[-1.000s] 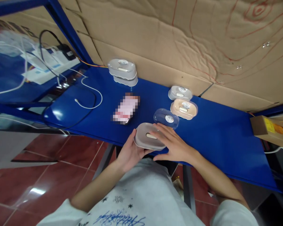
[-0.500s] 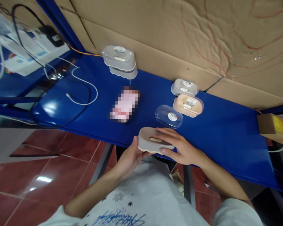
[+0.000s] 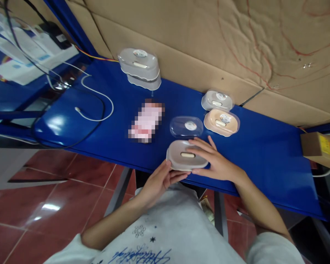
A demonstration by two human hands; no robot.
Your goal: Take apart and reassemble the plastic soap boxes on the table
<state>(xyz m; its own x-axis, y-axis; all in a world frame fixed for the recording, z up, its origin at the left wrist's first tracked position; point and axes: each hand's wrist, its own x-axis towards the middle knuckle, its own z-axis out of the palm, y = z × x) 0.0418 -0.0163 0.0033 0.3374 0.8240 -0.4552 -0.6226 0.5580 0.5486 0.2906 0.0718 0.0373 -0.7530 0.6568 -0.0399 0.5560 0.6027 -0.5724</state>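
At the table's front edge, both hands hold a grey oval plastic box point(image 3: 176, 152) with a cream oblong piece in its top. My left hand point(image 3: 161, 179) grips its near left edge, thumb at the side and fingers underneath. Across its right end lies my right hand point(image 3: 220, 161), fingers over the top and thumb along the near edge. Just beyond the box rests a clear oval lid point(image 3: 180, 126) with a round sticker. A peach box point(image 3: 218, 128) under a clear lid stands to the right, touching or close to a lidded grey box point(image 3: 211, 104) behind it.
Two stacked grey boxes point(image 3: 145, 68) stand at the back left. A blurred pink phone-shaped object point(image 3: 146, 121) lies on the blue table point(image 3: 264, 157). Cables point(image 3: 110, 104) run along the left, near a white power strip point(image 3: 35, 69). A cardboard box point(image 3: 316, 148) sits at the right end.
The grey box in my hands has tilted so its top faces me more, and it has risen slightly in view. The clear lid has shifted left and turned. My right fingers have spread.
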